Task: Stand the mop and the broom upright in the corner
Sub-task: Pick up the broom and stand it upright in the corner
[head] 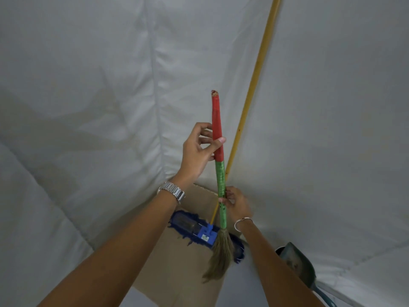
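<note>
The broom (218,120) has a red upper handle, a green lower handle and tan grass bristles (219,255); it is held nearly upright in front of the corner. My left hand (199,151) grips the red part, thumb across it. My right hand (234,202) pinches the green part lower down. The mop stands in the corner behind the broom: its long yellow pole (254,78) leans up along the white sheeting, and its flat blue head (190,227) rests on the cardboard on the floor. The bristle tips hang over the mop head.
White fabric sheeting (99,107) covers both walls of the corner. A brown cardboard sheet (177,273) lies on the floor. A dark green dustpan (298,264) with a blue handle leans at the lower right.
</note>
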